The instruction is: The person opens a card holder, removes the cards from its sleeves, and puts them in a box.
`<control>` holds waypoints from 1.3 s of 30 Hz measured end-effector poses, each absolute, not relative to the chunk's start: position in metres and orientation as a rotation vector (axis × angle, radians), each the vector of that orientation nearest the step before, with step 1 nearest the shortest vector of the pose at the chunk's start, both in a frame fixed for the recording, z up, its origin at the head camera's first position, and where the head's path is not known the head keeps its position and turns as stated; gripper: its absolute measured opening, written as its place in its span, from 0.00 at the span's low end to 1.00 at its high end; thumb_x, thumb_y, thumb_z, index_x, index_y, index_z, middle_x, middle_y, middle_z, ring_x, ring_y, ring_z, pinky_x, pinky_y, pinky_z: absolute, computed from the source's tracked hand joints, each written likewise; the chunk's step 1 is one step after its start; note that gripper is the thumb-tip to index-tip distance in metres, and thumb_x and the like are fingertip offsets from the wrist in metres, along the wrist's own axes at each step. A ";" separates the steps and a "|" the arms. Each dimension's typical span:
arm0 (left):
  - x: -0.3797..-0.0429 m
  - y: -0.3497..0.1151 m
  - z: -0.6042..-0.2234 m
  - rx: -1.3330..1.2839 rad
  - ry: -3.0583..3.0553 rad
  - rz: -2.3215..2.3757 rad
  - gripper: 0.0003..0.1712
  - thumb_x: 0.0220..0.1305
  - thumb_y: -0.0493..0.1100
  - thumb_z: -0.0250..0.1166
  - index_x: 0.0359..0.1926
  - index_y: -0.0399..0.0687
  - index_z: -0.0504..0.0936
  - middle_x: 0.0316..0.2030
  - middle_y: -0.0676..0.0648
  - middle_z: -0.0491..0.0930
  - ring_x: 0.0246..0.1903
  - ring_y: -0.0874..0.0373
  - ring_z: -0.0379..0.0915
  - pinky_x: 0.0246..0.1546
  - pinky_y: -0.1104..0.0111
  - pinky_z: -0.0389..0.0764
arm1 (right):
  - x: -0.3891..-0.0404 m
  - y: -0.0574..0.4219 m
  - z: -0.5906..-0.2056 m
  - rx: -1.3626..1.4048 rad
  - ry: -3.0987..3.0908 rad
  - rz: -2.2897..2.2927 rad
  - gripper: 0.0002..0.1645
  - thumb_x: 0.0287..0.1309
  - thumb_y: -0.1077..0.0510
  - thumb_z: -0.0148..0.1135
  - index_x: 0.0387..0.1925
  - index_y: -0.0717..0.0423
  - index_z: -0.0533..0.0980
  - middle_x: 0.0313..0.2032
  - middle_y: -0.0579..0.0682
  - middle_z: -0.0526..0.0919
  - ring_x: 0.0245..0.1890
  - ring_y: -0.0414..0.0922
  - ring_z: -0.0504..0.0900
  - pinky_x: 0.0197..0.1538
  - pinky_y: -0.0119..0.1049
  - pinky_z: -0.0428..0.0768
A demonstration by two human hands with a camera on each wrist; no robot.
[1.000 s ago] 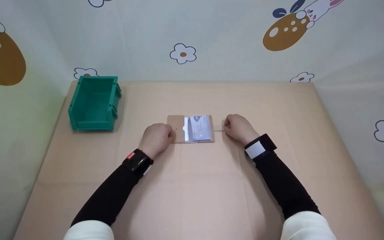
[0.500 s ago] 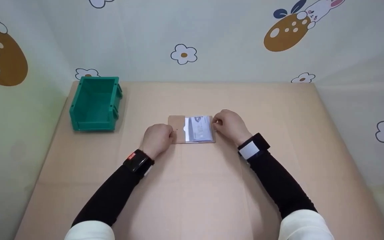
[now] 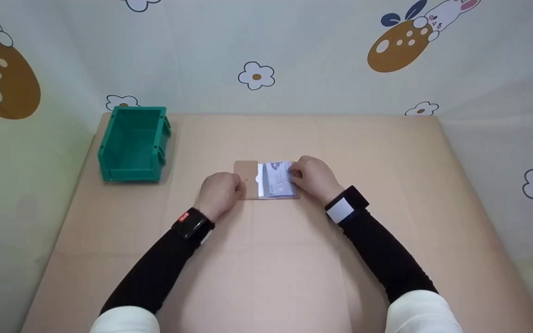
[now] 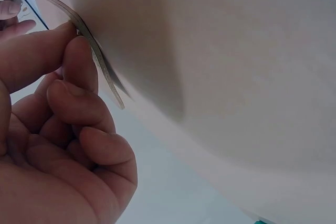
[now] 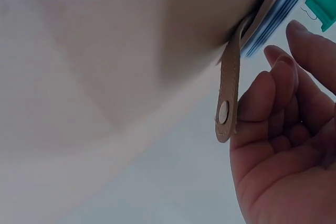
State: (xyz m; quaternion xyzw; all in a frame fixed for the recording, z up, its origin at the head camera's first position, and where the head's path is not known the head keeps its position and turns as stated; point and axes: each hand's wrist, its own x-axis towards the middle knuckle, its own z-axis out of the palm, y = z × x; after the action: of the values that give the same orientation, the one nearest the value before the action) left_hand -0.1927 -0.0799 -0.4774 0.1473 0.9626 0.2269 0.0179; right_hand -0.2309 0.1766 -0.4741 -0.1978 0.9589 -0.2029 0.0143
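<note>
A tan card holder (image 3: 247, 167) lies spread open on the table, with a stack of clear plastic card sleeves (image 3: 278, 180) on its right side. My left hand (image 3: 218, 193) pinches the left cover's edge between thumb and index finger, as the left wrist view shows. At the right edge of the sleeves is my right hand (image 3: 317, 179), its thumb and index fingertip apart and the other fingers curled in. The right wrist view shows the holder's strap (image 5: 229, 85), with a metal snap (image 5: 224, 112), sticking out beside that hand's fingers.
A green plastic bin (image 3: 132, 143) stands at the table's back left corner. The table has a beige cover (image 3: 266, 259). Printed curtains (image 3: 192, 60) with flowers and rabbits hang behind and at both sides.
My right hand has let go of the strap and moved left to the sleeves' right edge. The left hand keeps its hold on the cover.
</note>
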 end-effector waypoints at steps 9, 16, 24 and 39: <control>-0.193 -0.080 -0.477 0.471 2.994 0.688 0.22 0.64 0.36 0.62 0.13 0.49 0.70 0.17 0.52 0.68 0.22 0.53 0.67 0.29 0.59 0.72 | -0.230 0.177 -0.475 -0.614 2.965 -0.624 0.12 0.57 0.62 0.69 0.44 0.60 0.85 0.28 0.50 0.76 0.30 0.46 0.73 0.37 0.39 0.72; -0.193 -0.080 -0.478 0.469 2.990 0.697 0.24 0.65 0.37 0.61 0.13 0.50 0.67 0.15 0.52 0.65 0.21 0.54 0.65 0.28 0.61 0.70 | -0.228 0.177 -0.475 -0.588 2.951 -0.613 0.14 0.57 0.62 0.69 0.46 0.61 0.85 0.30 0.51 0.77 0.31 0.47 0.74 0.39 0.40 0.73; -0.192 -0.080 -0.478 0.477 3.002 0.689 0.23 0.64 0.37 0.62 0.13 0.50 0.66 0.15 0.53 0.63 0.21 0.55 0.64 0.27 0.61 0.69 | -0.229 0.178 -0.477 -0.540 2.913 -0.644 0.16 0.57 0.61 0.70 0.48 0.60 0.84 0.33 0.54 0.82 0.32 0.47 0.75 0.41 0.42 0.75; -0.198 -0.070 -0.469 0.507 2.979 0.624 0.22 0.65 0.38 0.60 0.14 0.48 0.66 0.15 0.52 0.63 0.20 0.53 0.65 0.27 0.60 0.70 | -0.228 0.179 -0.477 -0.516 2.898 -0.672 0.16 0.57 0.61 0.70 0.48 0.59 0.84 0.36 0.54 0.83 0.35 0.48 0.78 0.45 0.43 0.76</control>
State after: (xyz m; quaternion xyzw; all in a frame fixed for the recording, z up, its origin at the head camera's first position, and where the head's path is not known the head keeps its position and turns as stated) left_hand -0.1984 -0.0703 -0.4692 0.1643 0.9651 0.2020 0.0279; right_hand -0.2285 0.1786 -0.4773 -0.1705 0.9580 -0.2223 0.0610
